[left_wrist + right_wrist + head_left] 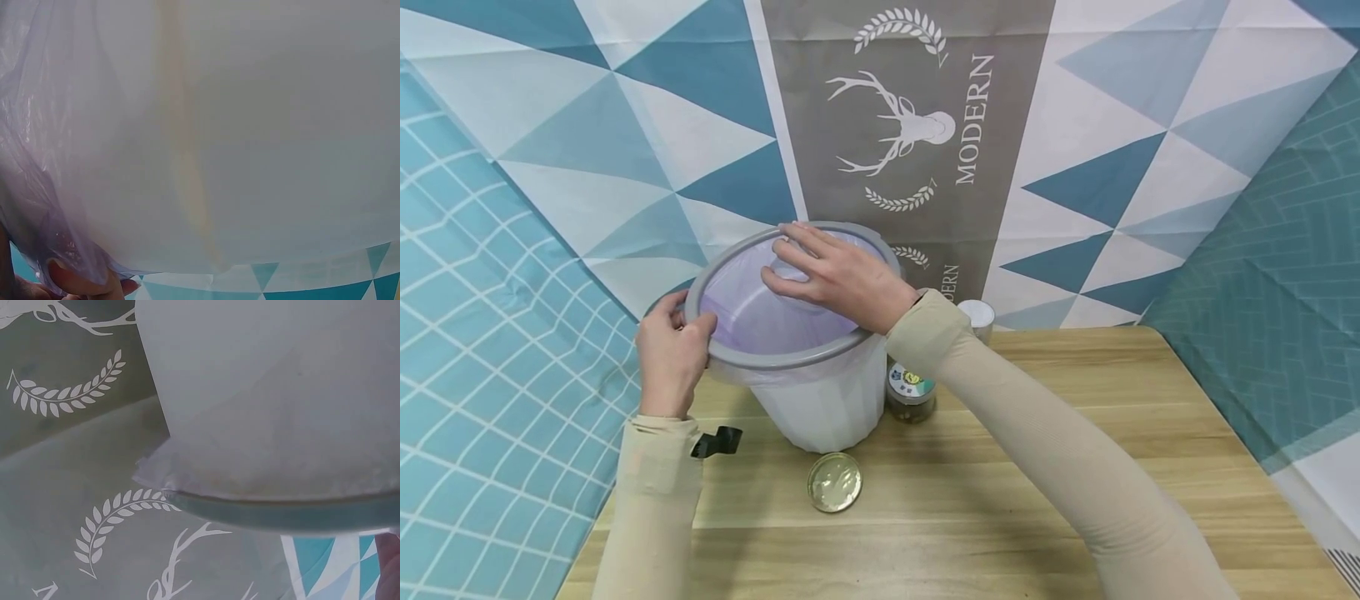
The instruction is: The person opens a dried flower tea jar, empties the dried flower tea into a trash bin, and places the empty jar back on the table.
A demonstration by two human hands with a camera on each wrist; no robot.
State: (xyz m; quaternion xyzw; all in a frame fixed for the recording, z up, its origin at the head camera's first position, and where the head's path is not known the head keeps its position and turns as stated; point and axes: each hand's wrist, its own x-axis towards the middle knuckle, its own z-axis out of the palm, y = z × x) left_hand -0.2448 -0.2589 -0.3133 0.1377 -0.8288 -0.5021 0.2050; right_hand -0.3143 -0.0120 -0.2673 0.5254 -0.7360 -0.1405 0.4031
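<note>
A white trash can [827,417] with a grey rim [775,360] stands on the table, lined with a thin purple plastic bag [752,312]. At the left side of the rim my left hand [673,358] grips the edge, its thumb on the inner side. The left wrist view shows its fingers [94,284] against the hanging bag. My right hand [842,275] reaches across the opening with loosely bent fingers, fingertips right at the far rim. In the right wrist view, part of that hand [389,565] shows beside the rim.
On the wooden table [1000,492], a round gold lid [835,482] lies before the can. A jar with a printed top [912,392] stands close at its right, and a white-topped container [977,315] behind that. Patterned cloth walls [1120,125] surround the table.
</note>
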